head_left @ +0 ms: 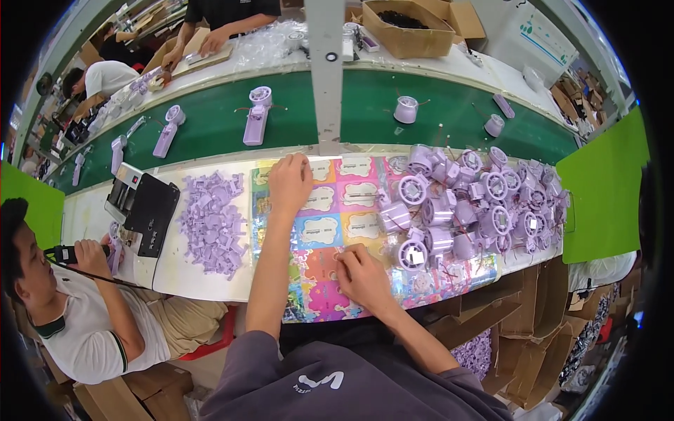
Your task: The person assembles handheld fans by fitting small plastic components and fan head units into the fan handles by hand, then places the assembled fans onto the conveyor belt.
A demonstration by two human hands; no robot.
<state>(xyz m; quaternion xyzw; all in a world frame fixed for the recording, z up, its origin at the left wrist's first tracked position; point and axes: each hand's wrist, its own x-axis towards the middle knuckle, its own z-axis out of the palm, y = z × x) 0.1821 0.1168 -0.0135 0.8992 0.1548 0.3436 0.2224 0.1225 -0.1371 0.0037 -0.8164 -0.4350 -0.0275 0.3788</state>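
My left hand (290, 184) rests at the far left part of a colourful printed mat (321, 230), its fingers curled in, with nothing visible in them. Nearer to me, my right hand (364, 275) lies on the mat's pink and orange squares. Its fingers are loosely bent and a little apart, and I see nothing held. Right of my hands, a big heap of lilac round fan heads (495, 219) with thin wires covers the mat. A pile of small lilac plastic parts (213, 223) lies left of my left forearm.
Beyond the table, a green conveyor belt (358, 105) carries lilac fan bodies (258, 116) and fan heads (406, 110). A grey post (327, 77) stands ahead. At left are a black device (154, 214) and a seated co-worker (91, 309). Cardboard boxes (537, 302) stand at lower right.
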